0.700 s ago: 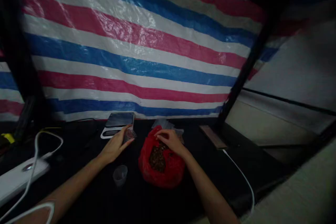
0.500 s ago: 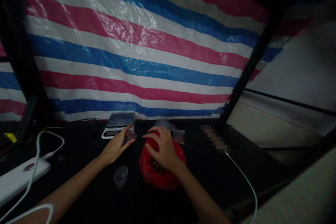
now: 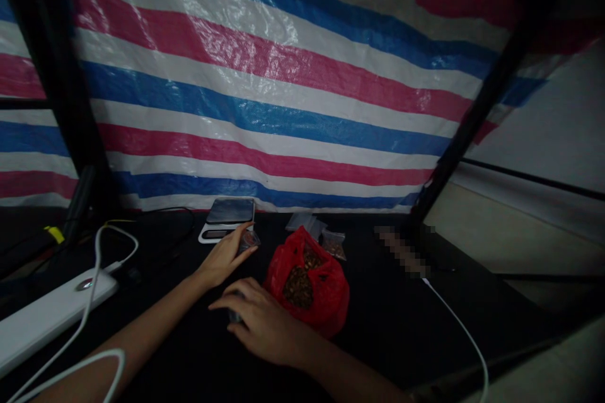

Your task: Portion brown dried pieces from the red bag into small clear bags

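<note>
My left hand [image 3: 225,258] is beside the front of a white digital scale [image 3: 227,220], its thumb and fingers closed around a small clear plastic bag [image 3: 249,240] with something reddish-brown inside. My right hand [image 3: 265,321] reaches across the front of a red plastic bag [image 3: 333,299]. Its fingers curl over a small clear plastic cup [image 3: 234,315], mostly hidden under them. The red bag stands with its mouth gathered, and brown, grain-like bits [image 3: 299,286] show through its openings.
Flat clear bags [image 3: 305,223] and a filled small bag [image 3: 334,244] lie behind the red bag. A white power strip [image 3: 57,315] with a white cable is at the left. A blurred-out object [image 3: 401,252] with a cable lies right. Striped sheeting [image 3: 283,107] hangs behind.
My right hand has moved left and toward me, from above the red bag to the clear cup. The red bag's contents are now exposed. My left hand keeps the small bag by the scale.
</note>
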`<state>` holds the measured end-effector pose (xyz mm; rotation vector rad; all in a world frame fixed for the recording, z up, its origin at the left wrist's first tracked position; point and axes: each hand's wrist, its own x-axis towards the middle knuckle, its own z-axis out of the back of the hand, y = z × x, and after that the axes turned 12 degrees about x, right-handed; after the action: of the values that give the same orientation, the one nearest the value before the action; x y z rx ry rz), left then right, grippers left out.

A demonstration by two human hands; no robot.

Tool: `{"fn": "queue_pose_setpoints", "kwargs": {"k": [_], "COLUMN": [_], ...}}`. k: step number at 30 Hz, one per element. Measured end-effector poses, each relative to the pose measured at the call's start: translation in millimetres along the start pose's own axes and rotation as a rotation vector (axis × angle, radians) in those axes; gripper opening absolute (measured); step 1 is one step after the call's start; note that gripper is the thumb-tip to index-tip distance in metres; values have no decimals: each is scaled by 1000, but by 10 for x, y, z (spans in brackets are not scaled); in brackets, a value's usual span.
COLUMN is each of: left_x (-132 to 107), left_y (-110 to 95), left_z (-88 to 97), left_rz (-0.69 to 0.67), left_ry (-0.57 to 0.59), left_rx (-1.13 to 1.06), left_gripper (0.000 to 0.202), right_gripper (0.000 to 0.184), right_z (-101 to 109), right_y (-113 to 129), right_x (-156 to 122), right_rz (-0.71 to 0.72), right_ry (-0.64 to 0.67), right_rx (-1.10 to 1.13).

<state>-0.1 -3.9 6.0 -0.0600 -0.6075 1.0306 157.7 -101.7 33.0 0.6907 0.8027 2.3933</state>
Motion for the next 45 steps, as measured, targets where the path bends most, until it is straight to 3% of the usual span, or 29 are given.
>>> {"fn": "queue_pose_setpoints", "kwargs": {"k": [5,8,10,14,18,21,27,34,45], "left_x": [-10,-15,-16,-18,-27,-33,-32,-35,-27], "left_y": [-4,-1,0,-6,-36,-67,-93,-107,-42], "left_z": [8,3,-4,-4,48,103,135,150,32], "left_rz": [-32,-37,-40,-48,-45,-55,-55,-62,-76], "left_ry": [-5,-18,-20,-16,10,45,56,68,19], "left_rx": [8,20,25,33,34,32,21,20,33], "left_gripper": [51,52,52,51,51,53,55,54,54], "right_gripper": [45,27,16,31,29,41,30,42,33], "right_z": [-49,-22,49,378,776,920,928,1003,1008], "right_y": [-18,-62,-144,-368,-477,-510,-649,-626,-720], "right_x": [12,53,83,57,-103,-194,-210,-273,-243], "right_rz": [-83,-101,-141,-231,-213,-222,-304,-295,-191], "right_ry": [-105,-197,-266,-304,-454,-464,-603,-359,-445], "right_rx": [141,206,363,923,1098,1086,894,664,410]}}
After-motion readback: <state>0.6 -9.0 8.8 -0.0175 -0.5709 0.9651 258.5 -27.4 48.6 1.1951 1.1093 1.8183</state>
